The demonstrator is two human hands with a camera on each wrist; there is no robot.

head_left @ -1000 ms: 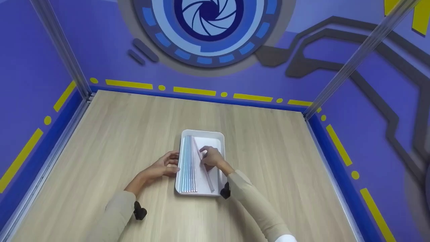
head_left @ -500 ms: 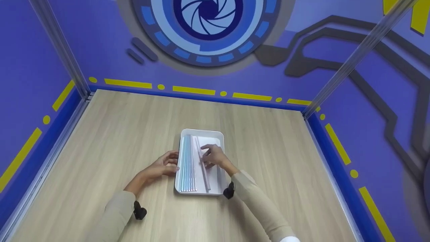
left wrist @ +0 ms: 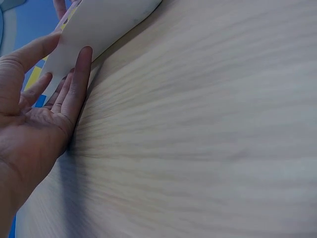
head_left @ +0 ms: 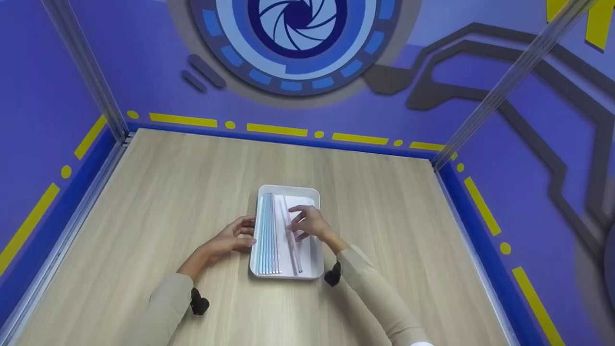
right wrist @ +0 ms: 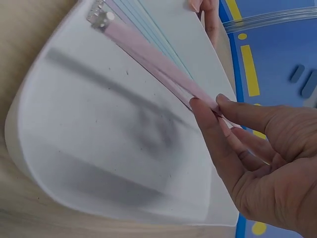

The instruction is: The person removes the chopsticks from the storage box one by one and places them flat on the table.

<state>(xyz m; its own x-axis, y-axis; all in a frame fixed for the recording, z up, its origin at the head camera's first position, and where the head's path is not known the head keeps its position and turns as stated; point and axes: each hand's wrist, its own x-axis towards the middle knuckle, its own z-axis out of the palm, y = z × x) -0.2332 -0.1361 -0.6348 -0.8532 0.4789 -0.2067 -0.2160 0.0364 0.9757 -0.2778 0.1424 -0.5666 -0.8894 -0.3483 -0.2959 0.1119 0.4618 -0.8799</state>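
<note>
A shallow white tray holds a row of pastel pencils, blue to pale pink, side by side along its left wall. My right hand pinches a pink pencil between thumb and fingertips; a metal band and white eraser show at its end. Another pink pencil lies close beside and under the held one. At the tray's left side my left hand rests with relaxed fingers; its fingertips touch the outer wall. The left hand carries no pencil.
The tray stands on a wood-grain table. Blue printed wall panels with metal corner posts enclose the back and sides. A small black camera sits at the right wrist, and another black camera at the left.
My right hand has moved slightly right, and the held pink pencil has swung from a slant to nearly parallel with the row. A second pink pencil now shows beside it. The left hand stays put.
</note>
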